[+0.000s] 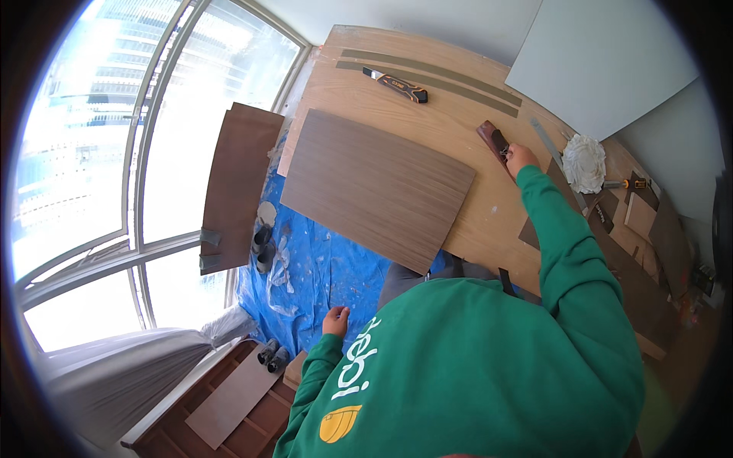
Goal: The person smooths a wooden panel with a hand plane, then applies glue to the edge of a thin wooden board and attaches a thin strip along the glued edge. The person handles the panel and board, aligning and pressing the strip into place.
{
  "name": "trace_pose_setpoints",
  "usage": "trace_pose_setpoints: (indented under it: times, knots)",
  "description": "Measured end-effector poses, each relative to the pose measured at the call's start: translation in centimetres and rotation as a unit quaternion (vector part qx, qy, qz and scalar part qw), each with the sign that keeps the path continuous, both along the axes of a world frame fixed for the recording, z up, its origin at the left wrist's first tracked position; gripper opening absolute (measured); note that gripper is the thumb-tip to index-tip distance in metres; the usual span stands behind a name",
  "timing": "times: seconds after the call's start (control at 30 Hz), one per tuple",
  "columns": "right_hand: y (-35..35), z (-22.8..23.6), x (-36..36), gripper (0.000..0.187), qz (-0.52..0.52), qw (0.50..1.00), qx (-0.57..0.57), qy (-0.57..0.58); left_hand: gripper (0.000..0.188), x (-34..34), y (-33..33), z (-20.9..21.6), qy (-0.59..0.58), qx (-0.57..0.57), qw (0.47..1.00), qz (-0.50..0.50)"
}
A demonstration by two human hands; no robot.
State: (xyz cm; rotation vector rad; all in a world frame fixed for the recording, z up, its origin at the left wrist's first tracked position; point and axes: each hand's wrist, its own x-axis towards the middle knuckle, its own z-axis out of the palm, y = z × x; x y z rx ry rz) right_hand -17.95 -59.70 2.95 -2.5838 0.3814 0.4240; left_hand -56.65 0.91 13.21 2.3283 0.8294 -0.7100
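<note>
My right hand [521,159] reaches over the wooden worktable and closes on the near end of a reddish-brown hand plane [489,133] with a dark middle part. My left hand [336,321] hangs low at my side above the blue floor sheet, fingers curled in and nothing seen in them. A grey-brown wood-grain panel [374,187] lies on the table in front of me, one corner jutting toward my lap. Beyond it rests an orange-and-black utility knife [395,85]. Two long thin brown strips [435,80] lie along the far edge.
At the right of the table are a crumpled white cloth [584,163], a metal ruler [547,141], a screwdriver [628,184] and board offcuts. A brown panel [238,183] leans by the windows. Shoes [263,249] stand on the blue sheet [305,256]; a wooden frame [229,404] lies lower left.
</note>
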Motion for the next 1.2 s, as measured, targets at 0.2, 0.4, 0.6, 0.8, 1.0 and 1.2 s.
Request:
trace_pose_setpoints:
  times: [0.2,0.4,0.6,0.8,1.0,1.2]
  knots:
    - [-1.0,-1.9,1.9,0.022,-0.247,0.923,0.295,0.012,0.047,-11.5,2.2,-5.8,0.106,0.025,0.993,0.042]
    - [-2.0,5.8,1.2,0.013,-0.264,0.809,0.524,-0.018,0.044,-7.7,-0.9,-7.6,0.0,-0.029,0.999,-0.015]
    - [-5.6,13.2,-7.5,0.012,-0.064,0.803,0.569,0.166,0.04,5.5,-4.7,-1.4,-0.064,-0.051,0.996,-0.027]
    - [-8.1,12.0,-24.3,0.011,0.064,0.745,0.473,0.465,0.038,12.1,-8.7,1.4,-0.134,-0.101,0.983,-0.079]
    - [-8.4,5.2,-44.2,0.021,0.36,0.738,0.047,0.568,0.029,18.9,-17.0,8.7,-0.168,-0.23,0.953,-0.098]
    - [-7.1,2.9,-46.9,0.021,0.111,0.759,0.112,0.632,0.026,25.2,-23.7,25.5,-0.258,-0.414,0.842,-0.228]
